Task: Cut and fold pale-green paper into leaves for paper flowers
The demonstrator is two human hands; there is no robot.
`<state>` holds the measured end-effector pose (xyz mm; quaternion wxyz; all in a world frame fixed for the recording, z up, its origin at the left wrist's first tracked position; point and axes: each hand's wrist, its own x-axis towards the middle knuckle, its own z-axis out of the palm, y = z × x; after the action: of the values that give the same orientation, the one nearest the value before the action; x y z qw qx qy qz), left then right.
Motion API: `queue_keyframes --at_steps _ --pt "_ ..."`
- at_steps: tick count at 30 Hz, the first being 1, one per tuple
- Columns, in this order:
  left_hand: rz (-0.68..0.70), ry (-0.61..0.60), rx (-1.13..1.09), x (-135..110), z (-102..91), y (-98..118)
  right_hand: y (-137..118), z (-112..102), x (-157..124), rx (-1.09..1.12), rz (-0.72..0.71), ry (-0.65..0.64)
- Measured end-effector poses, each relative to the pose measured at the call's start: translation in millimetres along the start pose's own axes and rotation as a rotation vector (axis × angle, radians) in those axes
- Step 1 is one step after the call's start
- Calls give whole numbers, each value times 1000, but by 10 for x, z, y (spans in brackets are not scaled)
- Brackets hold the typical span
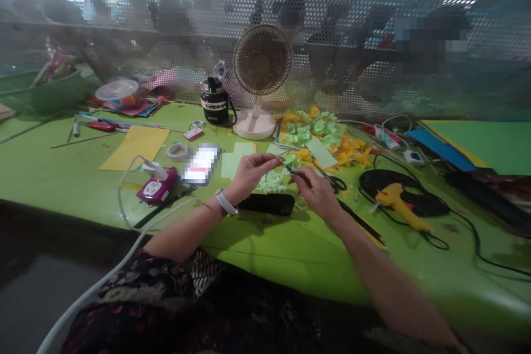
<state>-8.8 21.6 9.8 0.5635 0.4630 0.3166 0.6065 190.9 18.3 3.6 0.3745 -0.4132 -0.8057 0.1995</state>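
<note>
The left hand [249, 174] pinched something too small to tell; the right hand [316, 193] gripped a slender blue-tipped stick [289, 168] above pale green paper pieces [271, 181].

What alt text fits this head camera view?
The right hand holds a thin tool near the fingertips of the left hand, which wears a white smartwatch, above a green worktable. Green and yellow paper cutouts lie beyond, with a yellow glue gun to the right and a desk fan behind.
</note>
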Motion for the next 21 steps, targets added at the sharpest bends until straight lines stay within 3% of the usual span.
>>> queue_keyframes --at_steps 21 --pt "-2 -16 -36 -9 9 12 2 31 -24 61 6 -15"
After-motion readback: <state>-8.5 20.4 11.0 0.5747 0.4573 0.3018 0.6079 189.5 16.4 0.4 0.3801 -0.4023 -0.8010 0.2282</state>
